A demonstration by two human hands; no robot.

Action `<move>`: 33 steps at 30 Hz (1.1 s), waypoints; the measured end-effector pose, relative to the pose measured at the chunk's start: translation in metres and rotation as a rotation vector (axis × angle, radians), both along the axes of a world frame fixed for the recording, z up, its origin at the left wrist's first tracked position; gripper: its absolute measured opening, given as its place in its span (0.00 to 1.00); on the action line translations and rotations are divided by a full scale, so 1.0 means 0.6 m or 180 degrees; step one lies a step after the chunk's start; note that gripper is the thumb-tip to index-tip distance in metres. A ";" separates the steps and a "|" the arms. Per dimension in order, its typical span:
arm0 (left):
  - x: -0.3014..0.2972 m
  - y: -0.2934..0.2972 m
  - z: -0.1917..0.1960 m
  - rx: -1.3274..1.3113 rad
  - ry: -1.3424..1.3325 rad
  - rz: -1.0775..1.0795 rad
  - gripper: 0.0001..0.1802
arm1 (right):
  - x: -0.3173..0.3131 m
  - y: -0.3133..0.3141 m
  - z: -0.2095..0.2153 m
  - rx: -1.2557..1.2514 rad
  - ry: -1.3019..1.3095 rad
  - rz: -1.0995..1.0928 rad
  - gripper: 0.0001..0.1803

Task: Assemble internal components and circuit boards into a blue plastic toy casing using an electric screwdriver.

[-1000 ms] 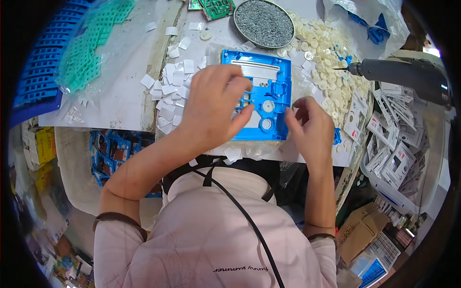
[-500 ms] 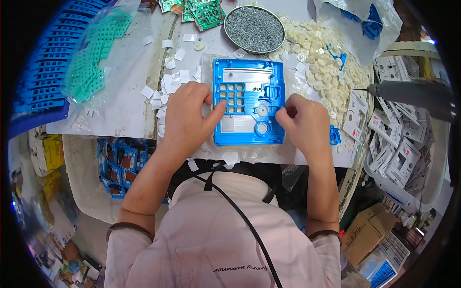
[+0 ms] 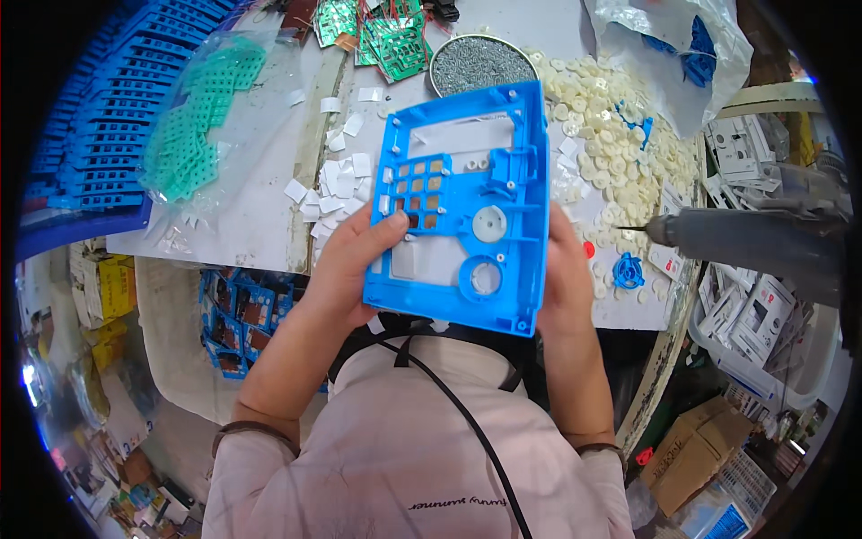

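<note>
Bench (image 3: 251,225) open only at front-left, bare white patch. Ahead blocked: white paper squares (image 3: 337,184), round tray of grey screws (image 3: 478,63), green circuit boards (image 3: 377,31). Right side crowded by cream button heap (image 3: 620,153); electric screwdriver (image 3: 745,238) juts in from right. Green keypad mats (image 3: 193,135) fill left.

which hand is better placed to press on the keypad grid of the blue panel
Left. The left hand has its thumb already lying at the grid of the blue panel; the right hand only grips the far edge.
</note>
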State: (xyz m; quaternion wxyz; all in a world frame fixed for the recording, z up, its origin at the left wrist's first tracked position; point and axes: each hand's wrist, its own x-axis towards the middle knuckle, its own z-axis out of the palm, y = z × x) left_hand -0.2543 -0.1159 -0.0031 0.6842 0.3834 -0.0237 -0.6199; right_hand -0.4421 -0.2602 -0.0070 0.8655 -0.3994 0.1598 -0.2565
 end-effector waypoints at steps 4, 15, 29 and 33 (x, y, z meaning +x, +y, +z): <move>-0.007 0.006 -0.002 -0.0135 -0.0294 -0.0034 0.24 | 0.018 0.021 -0.012 -0.0409 -0.0647 0.0154 0.40; -0.020 -0.001 -0.017 -0.0308 0.0614 -0.0115 0.29 | 0.016 0.015 -0.024 -0.1710 -0.0279 -0.0403 0.35; -0.004 0.006 0.017 -0.0914 -0.0878 0.0552 0.26 | -0.004 -0.007 -0.043 0.0309 0.0161 0.0364 0.29; 0.007 0.008 0.006 -0.0500 -0.1046 0.0405 0.24 | -0.005 -0.031 -0.039 -0.0581 0.0344 0.0053 0.33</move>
